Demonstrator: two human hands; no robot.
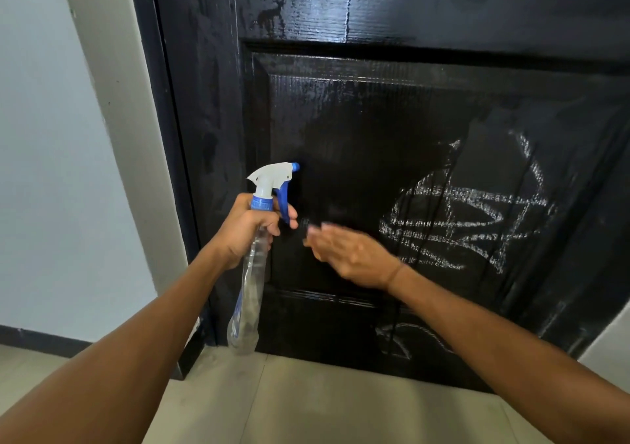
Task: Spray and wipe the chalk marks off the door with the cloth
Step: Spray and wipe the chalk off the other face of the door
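A black panelled door fills the view, wet and glossy in places. White chalk marks cover the right part of its lower panel, with a fainter scribble near the bottom. My left hand grips the neck of a clear spray bottle with a white and blue trigger head, nozzle pointing at the door, a finger on the trigger. My right hand is blurred, fingers straight, in front of the panel left of the chalk. It holds nothing that I can see. No cloth is in view.
A pale wall and a grey door jamb stand on the left. Light floor tiles run under the door. A dark skirting strip lines the wall's base.
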